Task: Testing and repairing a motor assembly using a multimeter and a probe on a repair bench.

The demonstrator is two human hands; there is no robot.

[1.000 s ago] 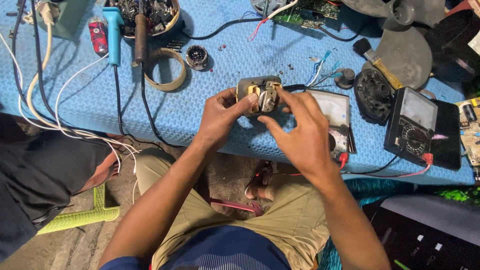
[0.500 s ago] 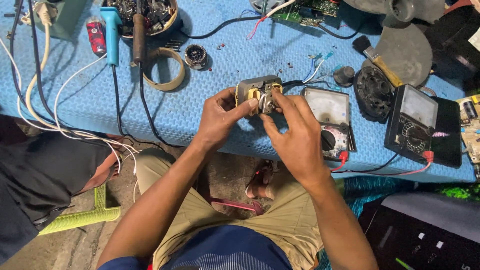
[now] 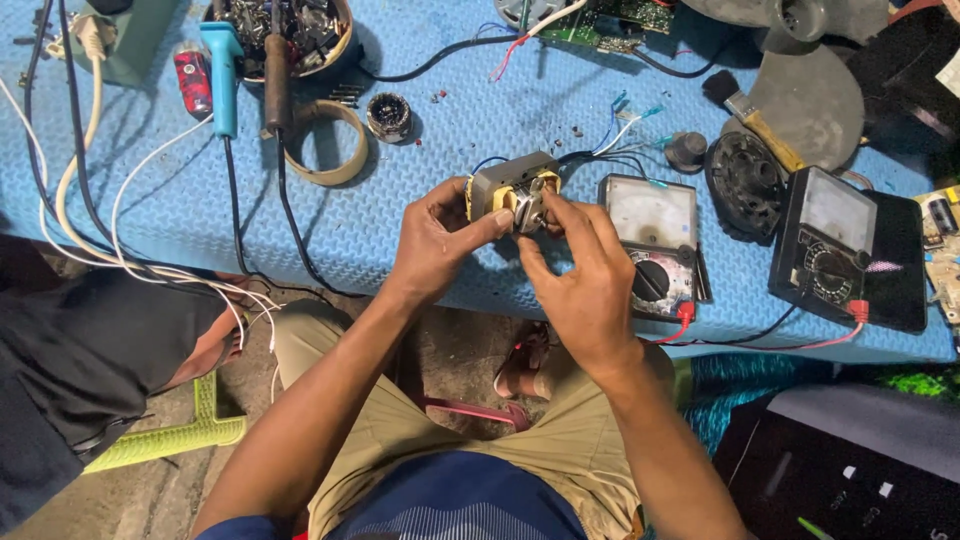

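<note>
Two hands meet on a small motor (image 3: 508,187) held above the blue bench (image 3: 420,230). Left hand (image 3: 435,240) grips its grey body from the side, thumb on the yellow winding. Right hand (image 3: 578,268) pinches the metal part at its front with fingertips. Thin wires (image 3: 625,125) trail from the motor behind the hands. Just beside the right hand lies a meter (image 3: 655,235).

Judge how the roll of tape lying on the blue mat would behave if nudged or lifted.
The roll of tape lies flat on the blue mat, so a nudge would likely slide it, not roll it. Its thin hollow ring suggests it is light and fairly rigid. The mat's textured surface probably adds drag.
</note>
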